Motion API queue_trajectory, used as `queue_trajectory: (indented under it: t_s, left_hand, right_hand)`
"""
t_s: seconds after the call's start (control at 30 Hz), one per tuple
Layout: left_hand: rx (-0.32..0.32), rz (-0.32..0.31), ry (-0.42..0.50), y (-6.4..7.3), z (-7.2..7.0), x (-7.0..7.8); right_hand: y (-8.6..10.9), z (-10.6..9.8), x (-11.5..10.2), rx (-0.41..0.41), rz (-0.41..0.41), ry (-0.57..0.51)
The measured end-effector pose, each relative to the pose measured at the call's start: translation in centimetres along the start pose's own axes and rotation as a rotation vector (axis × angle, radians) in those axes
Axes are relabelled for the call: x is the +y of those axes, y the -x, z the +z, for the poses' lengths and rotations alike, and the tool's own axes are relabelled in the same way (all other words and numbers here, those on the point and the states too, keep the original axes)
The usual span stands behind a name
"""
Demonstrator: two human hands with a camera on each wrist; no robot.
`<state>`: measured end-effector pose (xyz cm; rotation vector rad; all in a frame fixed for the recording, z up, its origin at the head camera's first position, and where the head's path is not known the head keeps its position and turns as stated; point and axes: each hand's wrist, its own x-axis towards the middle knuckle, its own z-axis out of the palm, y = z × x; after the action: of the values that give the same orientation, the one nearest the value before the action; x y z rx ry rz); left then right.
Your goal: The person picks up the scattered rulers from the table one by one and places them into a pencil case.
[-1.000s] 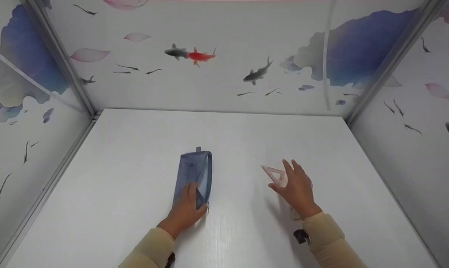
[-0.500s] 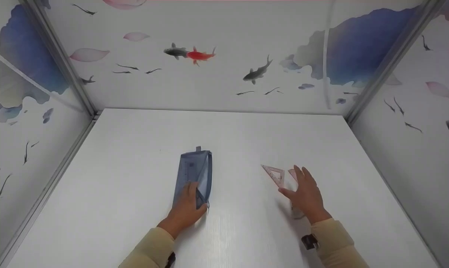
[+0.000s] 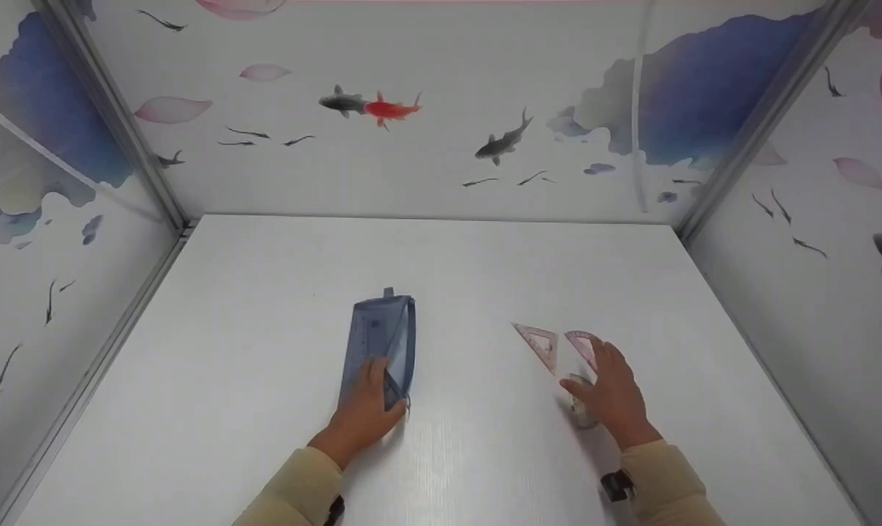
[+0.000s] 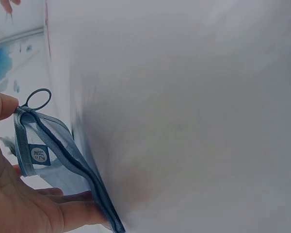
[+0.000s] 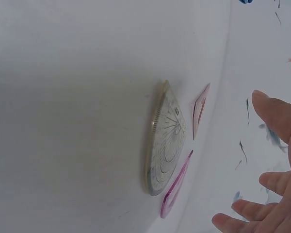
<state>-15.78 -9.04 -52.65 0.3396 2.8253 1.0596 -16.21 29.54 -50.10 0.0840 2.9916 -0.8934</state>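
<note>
My left hand [image 3: 364,420] grips the near end of a blue mesh pencil pouch [image 3: 378,329], thumb at its right edge, fingers across its top. In the left wrist view the thumb is by a small cord loop [image 4: 39,98] at the zip end, and the pouch [image 4: 63,141] bulges between thumb and fingers. My right hand [image 3: 616,394] hovers with fingers spread and holds nothing. Under and beside it lie a clear protractor [image 5: 167,145] and a magenta-edged set square [image 5: 170,196], partly covered in the head view. A second, pink set square [image 3: 552,356] lies just left of them.
The white tabletop [image 3: 265,277] has a back wall [image 3: 411,175] and side walls around it, printed with fish and petals. Metal frame posts [image 3: 112,109] stand at the back corners.
My right hand has moved right and nearer, away from the left set square, uncovering it, part of the other set square and the protractor. My left hand and the pouch have stayed put.
</note>
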Motion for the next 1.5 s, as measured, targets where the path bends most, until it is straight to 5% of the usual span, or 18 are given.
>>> queue_trajectory:
  t_s: [1.5]
  left_hand:
    - [0.01, -0.009, -0.002, -0.1, 0.2, -0.2]
  right_hand:
    - [1.5, 1.3, 2.3, -0.094, 0.152, -0.114]
